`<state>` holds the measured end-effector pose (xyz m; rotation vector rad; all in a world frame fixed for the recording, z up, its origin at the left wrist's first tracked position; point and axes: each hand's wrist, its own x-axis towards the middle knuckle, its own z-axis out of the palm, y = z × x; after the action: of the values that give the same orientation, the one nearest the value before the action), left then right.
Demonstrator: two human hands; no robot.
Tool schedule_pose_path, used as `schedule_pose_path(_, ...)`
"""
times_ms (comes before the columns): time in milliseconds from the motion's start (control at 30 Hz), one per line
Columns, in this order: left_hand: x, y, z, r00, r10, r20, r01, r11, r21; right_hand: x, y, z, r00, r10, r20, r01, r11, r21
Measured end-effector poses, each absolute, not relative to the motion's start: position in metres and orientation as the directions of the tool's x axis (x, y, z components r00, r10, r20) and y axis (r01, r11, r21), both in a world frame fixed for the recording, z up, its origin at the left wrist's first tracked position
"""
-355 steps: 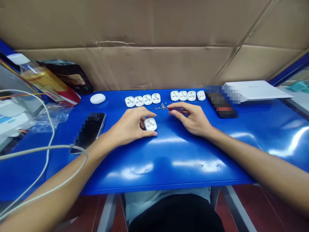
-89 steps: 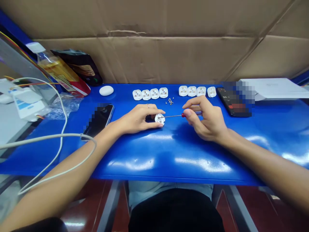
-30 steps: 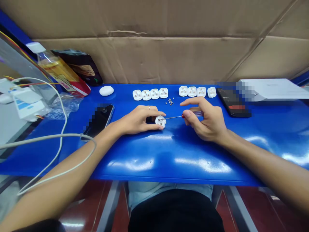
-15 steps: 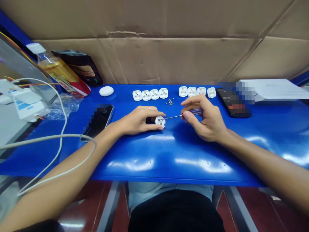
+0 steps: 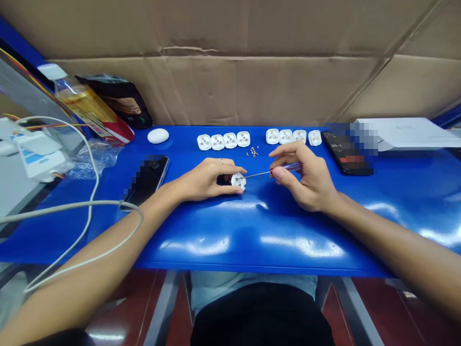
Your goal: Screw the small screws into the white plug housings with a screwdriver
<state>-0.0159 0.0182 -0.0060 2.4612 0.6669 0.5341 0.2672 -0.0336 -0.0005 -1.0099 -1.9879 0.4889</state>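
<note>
So the left hand (image 5: 203,180) is pinching a round white electrical fitting (image 5: 238,182) between thumb and fingers, around the middle of the blue table (image 5: 237,228), while the right hand (image 5: 306,179) is gripping a screwdriver (image 5: 292,166) (clear purplish handle, red collar), with the tip meeting the fitting's face. Farther back, small screws (image 5: 254,153) are lying in a loose pile, and beyond them a left row of four white housings (image 5: 230,140) and a right row of four (image 5: 285,136) are sitting.

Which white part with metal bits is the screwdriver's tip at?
The round white part held in the left hand; the eight squarish ones lie unheld, beyond.
</note>
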Motion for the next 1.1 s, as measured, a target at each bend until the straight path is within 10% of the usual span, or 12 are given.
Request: schedule_pose_path(1100,-0.011,0.016,-0.004,0.808,0.564,0.172,0.374,-0.715,0.590,0.261,-0.041,0.021,-0.386,0.850,0.358,0.487,0.518,-0.703)
